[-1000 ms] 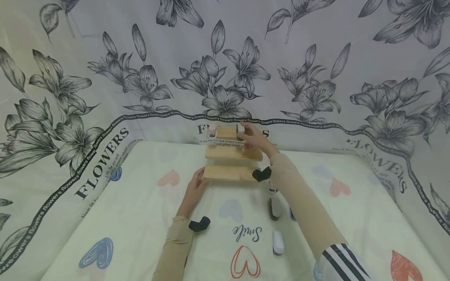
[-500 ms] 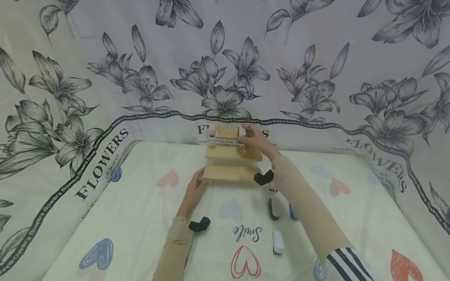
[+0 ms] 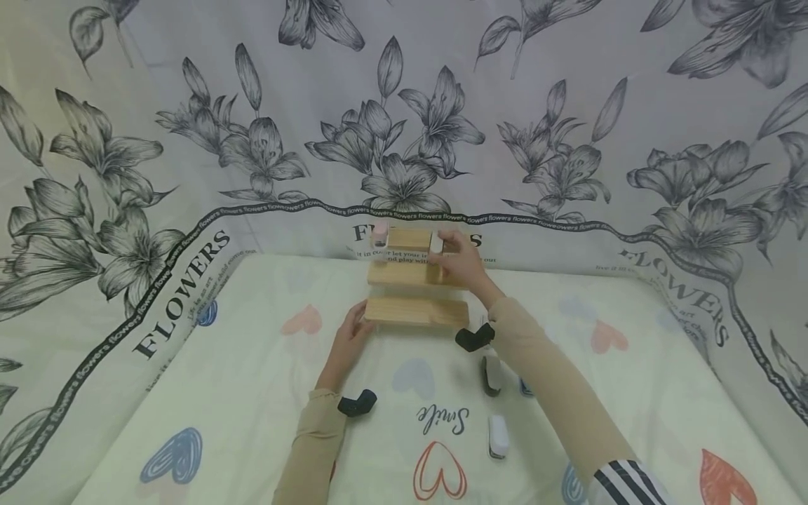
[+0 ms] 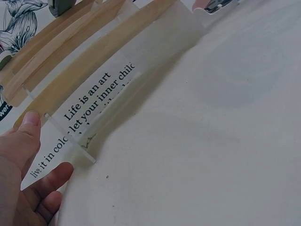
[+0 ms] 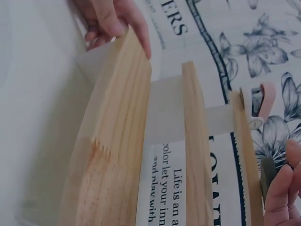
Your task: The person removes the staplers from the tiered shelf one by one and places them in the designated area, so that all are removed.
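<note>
A three-tier shelf of wooden boards [image 3: 416, 311] with clear side panels stands at the back of the cloth. My left hand [image 3: 349, 344] grips the left end of its front board, thumb [image 4: 31, 120] on the wood and the other fingers beside the clear panel. At the right end of the top board, my right hand [image 3: 463, 263] pinches a small stapler [image 3: 436, 243]; its grey-green side [image 5: 268, 173] shows in the right wrist view, partly behind the fingers. A pink stapler [image 3: 380, 235] stands at that board's left end.
Right of centre on the heart-printed cloth [image 3: 252, 393] lie a grey stapler [image 3: 491, 375], a white stapler [image 3: 498, 436] and a blue item [image 3: 525, 387] partly behind my right forearm. A flower-printed curtain [image 3: 536, 91] hangs right behind the shelf.
My right hand has shifted slightly down toward me at the top board's right end, and the stapler's white face shows more between its fingers. The left hand has stayed in place.
</note>
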Motion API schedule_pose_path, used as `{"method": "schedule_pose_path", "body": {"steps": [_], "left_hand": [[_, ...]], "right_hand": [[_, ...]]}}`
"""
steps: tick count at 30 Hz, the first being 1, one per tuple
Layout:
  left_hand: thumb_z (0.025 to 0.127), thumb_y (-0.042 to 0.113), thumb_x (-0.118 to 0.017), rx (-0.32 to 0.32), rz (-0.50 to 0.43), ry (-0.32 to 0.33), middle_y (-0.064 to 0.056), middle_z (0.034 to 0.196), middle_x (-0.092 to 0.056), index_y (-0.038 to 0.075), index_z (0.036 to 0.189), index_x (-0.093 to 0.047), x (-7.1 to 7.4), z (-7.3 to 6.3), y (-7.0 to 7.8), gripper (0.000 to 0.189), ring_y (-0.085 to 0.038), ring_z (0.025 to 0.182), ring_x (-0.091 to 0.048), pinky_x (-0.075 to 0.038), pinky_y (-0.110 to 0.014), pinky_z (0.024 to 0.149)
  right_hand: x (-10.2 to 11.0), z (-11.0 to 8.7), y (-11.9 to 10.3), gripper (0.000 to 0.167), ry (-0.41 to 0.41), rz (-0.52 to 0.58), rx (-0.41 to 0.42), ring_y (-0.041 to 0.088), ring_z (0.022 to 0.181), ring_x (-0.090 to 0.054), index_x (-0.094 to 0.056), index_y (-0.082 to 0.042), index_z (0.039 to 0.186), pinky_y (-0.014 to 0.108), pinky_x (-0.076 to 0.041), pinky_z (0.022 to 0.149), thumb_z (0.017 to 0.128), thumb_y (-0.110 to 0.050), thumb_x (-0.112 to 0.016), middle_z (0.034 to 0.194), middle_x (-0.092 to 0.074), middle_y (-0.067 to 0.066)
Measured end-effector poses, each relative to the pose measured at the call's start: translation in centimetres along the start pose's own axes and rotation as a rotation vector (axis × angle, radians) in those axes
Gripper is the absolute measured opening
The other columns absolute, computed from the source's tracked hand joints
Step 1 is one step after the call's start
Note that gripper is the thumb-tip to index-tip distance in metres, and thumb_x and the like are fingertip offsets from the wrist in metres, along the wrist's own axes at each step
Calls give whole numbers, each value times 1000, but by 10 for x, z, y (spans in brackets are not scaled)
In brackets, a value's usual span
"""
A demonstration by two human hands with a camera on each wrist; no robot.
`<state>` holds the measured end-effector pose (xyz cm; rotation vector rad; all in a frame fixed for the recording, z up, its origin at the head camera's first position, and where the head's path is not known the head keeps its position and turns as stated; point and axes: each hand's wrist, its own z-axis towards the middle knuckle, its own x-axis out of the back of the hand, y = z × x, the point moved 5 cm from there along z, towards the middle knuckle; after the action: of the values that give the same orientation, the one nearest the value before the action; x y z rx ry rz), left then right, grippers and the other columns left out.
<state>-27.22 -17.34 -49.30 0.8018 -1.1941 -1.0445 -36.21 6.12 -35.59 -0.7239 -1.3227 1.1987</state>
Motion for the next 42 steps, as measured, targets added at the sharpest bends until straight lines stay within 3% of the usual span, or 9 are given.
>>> {"method": "schedule_pose_path", "body": {"steps": [9,16,25,33,37,42], "left_hand": [[91,38,-48,-1,6,6,-4,140,-34,22,137,-32,-2,-2,-3,52,-22,127,-28,-28,-44,97],[91,38,-49,6,-5,1,-3,139,-34,24,137,-32,-1,-2,-6,51,-23,125,-31,-29,-45,96],[92,31,-50,-30,-19,17,-5,138,-36,22,136,-34,0,0,-2,48,-24,125,-31,-29,-45,96],[91,36,-49,-12,-5,-13,-4,139,-34,23,137,-32,-3,2,-1,51,-28,116,-43,-34,-47,91],[93,30,-50,-23,-30,-18,-6,140,-33,19,138,-32,3,2,11,49,-31,110,-47,-35,-49,90],[92,33,-48,0,-38,-30,-7,140,-32,18,138,-31,1,-1,8,51,-29,122,-35,-30,-46,95]], "right_hand": [[19,-54,-1,61,-111,71,-32,18,53,-52,-39,-12,134,28,-47,55,80,-20,-69,141,-29,5],[42,-98,7,62,-131,78,-43,14,51,-52,-36,-8,135,28,-46,50,82,-20,-67,142,-28,10],[65,-150,20,57,-135,125,-43,12,51,-49,-36,-2,133,28,-45,50,85,-13,-63,142,-22,18],[81,-212,46,53,-59,88,-64,11,50,-49,-37,4,130,28,-45,50,84,-5,-62,135,-27,30],[81,-230,54,53,-18,80,-102,12,49,-49,-40,3,128,29,-45,49,82,-5,-64,129,-42,14],[79,-260,71,53,-11,107,-265,13,50,-49,-41,2,128,28,-45,49,81,-6,-65,129,-40,20]]}}
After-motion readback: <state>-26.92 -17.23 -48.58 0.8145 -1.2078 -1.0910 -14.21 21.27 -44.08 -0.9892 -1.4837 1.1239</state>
